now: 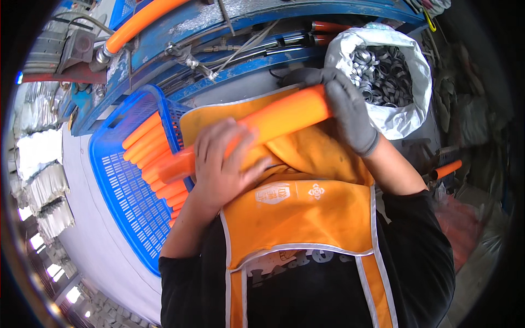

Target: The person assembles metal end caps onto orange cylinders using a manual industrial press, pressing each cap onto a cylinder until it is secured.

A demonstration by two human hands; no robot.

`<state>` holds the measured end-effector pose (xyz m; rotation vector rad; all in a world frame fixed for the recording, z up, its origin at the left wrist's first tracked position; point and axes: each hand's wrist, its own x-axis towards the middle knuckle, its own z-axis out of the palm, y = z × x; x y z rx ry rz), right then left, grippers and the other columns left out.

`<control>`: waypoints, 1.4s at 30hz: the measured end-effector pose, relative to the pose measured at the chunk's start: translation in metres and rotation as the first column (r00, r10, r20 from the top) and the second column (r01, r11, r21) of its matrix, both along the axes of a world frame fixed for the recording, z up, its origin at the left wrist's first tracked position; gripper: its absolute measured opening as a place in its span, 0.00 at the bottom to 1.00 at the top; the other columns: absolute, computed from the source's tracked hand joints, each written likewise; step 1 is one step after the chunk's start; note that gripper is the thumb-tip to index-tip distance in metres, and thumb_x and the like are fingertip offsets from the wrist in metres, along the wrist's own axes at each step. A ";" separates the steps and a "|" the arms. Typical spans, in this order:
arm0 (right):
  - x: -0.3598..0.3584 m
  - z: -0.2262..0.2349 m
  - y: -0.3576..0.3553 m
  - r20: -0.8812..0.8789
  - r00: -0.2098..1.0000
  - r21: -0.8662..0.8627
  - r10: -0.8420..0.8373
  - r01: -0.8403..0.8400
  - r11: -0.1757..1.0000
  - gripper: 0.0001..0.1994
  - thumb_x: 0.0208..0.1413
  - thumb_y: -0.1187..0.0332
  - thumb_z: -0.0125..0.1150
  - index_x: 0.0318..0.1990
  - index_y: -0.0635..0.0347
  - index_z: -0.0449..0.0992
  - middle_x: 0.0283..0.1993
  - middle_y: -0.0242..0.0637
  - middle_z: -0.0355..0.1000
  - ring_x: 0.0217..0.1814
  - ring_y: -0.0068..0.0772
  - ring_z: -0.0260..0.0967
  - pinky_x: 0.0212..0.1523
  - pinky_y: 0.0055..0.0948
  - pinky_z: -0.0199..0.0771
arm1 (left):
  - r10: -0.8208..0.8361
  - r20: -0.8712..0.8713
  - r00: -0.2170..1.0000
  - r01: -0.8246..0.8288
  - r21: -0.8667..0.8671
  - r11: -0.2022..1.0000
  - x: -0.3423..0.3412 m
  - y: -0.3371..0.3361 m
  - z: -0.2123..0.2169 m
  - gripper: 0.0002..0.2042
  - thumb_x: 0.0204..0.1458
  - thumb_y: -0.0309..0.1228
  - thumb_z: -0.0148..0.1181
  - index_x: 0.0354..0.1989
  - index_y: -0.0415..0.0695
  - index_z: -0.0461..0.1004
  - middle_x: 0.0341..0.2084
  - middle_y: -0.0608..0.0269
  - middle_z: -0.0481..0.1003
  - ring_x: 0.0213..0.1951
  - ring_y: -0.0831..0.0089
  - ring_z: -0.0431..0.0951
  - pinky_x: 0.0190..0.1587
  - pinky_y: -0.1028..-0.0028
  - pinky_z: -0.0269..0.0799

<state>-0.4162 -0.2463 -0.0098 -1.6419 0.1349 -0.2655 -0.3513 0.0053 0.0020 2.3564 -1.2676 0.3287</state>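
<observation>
I hold an orange hose piece (284,116) across my chest, in front of my orange apron (306,208). My left hand (224,164), bare, wraps around the hose's lower left part. My right hand (347,106), in a grey glove, grips the hose's upper right end. The hose slants up from left to right. Its left end reaches over the rim of a blue plastic basket (123,191) that holds several more orange hose pieces (150,147).
A white sack (402,117) full of metal clamp rings (383,68) stands at the upper right. A blue machine frame (229,27) with a long orange hose (139,22) runs along the top. Another orange piece (448,169) lies at the right.
</observation>
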 end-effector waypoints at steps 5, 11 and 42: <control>0.000 0.010 -0.026 0.259 0.964 -0.466 0.067 0.064 0.882 0.13 0.70 0.65 0.39 0.51 0.63 0.69 0.46 0.43 0.71 0.46 0.32 0.71 0.50 0.28 0.71 | -0.358 -0.618 0.700 0.268 -0.237 0.934 -0.002 0.022 -0.019 0.22 0.39 0.37 0.75 0.43 0.43 0.76 0.47 0.57 0.74 0.52 0.62 0.73 0.55 0.65 0.69; 0.010 -0.038 -0.099 -0.165 0.986 -0.420 -0.026 -0.046 0.906 0.15 0.66 0.62 0.50 0.53 0.62 0.71 0.46 0.45 0.74 0.44 0.43 0.74 0.46 0.33 0.74 | -0.517 -0.547 0.658 -0.184 -0.783 0.594 0.047 0.007 -0.017 0.30 0.60 0.44 0.58 0.65 0.38 0.59 0.61 0.48 0.67 0.62 0.51 0.67 0.65 0.53 0.62; -0.024 -0.004 -0.056 -0.097 0.991 0.017 0.089 -0.087 0.996 0.15 0.65 0.61 0.50 0.52 0.62 0.69 0.56 0.38 0.69 0.52 0.23 0.64 0.54 0.27 0.66 | 0.081 -0.683 0.726 0.078 0.199 0.977 0.031 0.021 0.000 0.28 0.44 0.31 0.69 0.56 0.39 0.70 0.47 0.47 0.76 0.50 0.52 0.77 0.52 0.64 0.72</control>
